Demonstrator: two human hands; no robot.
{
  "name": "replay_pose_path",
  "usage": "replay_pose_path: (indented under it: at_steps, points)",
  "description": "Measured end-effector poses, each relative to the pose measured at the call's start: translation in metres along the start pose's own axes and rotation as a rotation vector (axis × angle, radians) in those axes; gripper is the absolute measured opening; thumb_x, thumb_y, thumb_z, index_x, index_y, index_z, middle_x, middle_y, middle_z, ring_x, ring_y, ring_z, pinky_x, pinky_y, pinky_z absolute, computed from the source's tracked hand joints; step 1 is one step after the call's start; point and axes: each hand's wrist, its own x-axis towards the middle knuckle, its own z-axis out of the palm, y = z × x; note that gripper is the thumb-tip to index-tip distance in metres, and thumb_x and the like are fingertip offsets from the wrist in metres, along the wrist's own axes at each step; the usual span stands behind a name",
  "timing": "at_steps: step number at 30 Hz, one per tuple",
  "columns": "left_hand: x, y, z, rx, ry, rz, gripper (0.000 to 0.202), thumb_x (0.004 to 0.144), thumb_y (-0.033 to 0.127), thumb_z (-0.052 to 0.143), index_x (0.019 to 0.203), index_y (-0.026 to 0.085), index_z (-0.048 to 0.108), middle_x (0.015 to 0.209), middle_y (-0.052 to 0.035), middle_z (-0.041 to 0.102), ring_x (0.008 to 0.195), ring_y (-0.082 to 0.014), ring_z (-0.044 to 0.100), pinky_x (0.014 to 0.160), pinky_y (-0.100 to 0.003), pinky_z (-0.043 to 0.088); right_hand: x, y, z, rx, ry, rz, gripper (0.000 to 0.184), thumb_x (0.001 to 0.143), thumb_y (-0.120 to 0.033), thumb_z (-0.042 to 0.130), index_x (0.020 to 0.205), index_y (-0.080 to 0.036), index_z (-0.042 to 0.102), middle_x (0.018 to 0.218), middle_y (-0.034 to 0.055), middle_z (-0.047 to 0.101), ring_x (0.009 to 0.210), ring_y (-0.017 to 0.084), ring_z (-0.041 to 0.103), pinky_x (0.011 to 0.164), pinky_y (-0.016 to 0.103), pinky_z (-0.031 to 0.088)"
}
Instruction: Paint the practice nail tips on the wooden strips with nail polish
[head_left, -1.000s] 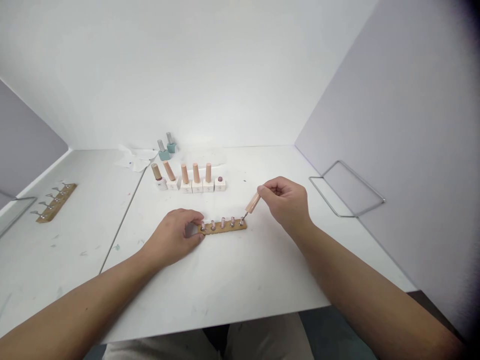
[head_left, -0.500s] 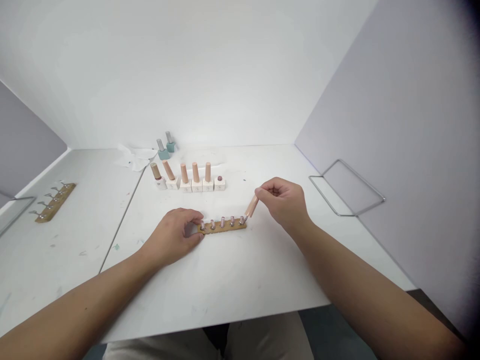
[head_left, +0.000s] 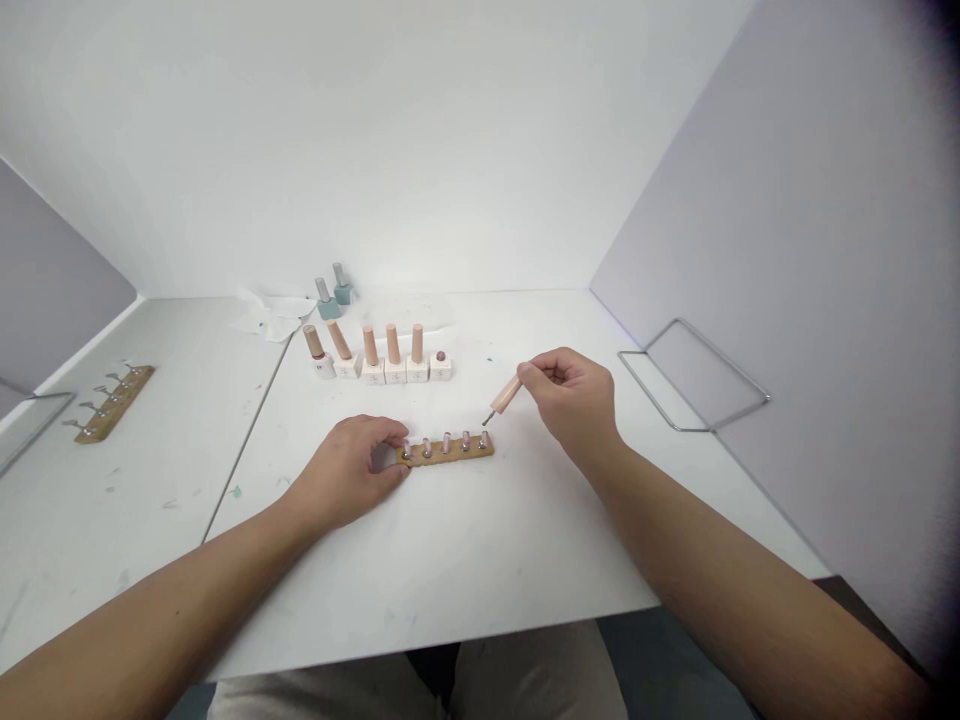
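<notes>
Just above the nail strip, right hand pinches a brush; left hand clasps its end.

A flat tan wooden strip carrying five upright pale-pink nail tips lies crosswise mid white table, with a peach-handled polish brush slanting bristles-down at its two o'clock.

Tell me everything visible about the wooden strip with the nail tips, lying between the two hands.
The wooden strip is a short, flat, tan bar lying level on the white table, its length running left to right. Five pale pinkish nail tips stand in a row along it on small silvery stems. The left hand pinches its left end between thumb and fingers. The brush in the right hand hangs just above its right end and seems not to touch it.
</notes>
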Motion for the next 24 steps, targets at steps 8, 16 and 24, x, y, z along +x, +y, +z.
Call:
replay_pose_path:
  at_steps: [8,16,24]
  points:
    - [0.001,-0.001,0.000,0.007,-0.002,-0.002,0.030,0.076,0.032,0.058,0.105,0.025,0.061,0.106,-0.0025,0.066,0.090,-0.0228,0.060,0.076,-0.036,0.050,-0.010,-0.012,0.000,0.042,-0.059,-0.057,0.013,0.071,-0.019,0.059,0.058,-0.018,0.055,0.050,-0.0036,0.053,0.043,0.006,0.034,0.040,0.022,0.028]
    - [0.000,-0.001,0.000,0.006,0.000,0.004,0.029,0.076,0.032,0.058,0.104,0.025,0.062,0.105,-0.0026,0.066,0.089,-0.0223,0.060,0.074,-0.035,0.050,-0.010,-0.012,-0.003,0.053,-0.117,-0.062,0.014,0.072,-0.019,0.056,0.058,-0.019,0.052,0.047,-0.0021,0.058,0.041,0.006,0.031,0.038,0.022,0.026]
    - [0.000,0.000,0.000,0.001,0.004,0.006,0.029,0.076,0.032,0.057,0.103,0.024,0.062,0.105,-0.0036,0.066,0.086,-0.0221,0.060,0.073,-0.036,0.051,-0.005,-0.002,-0.004,0.006,-0.112,-0.099,0.013,0.068,-0.023,0.061,0.057,-0.018,0.058,0.054,-0.0024,0.053,0.049,0.008,0.041,0.046,0.024,0.034]
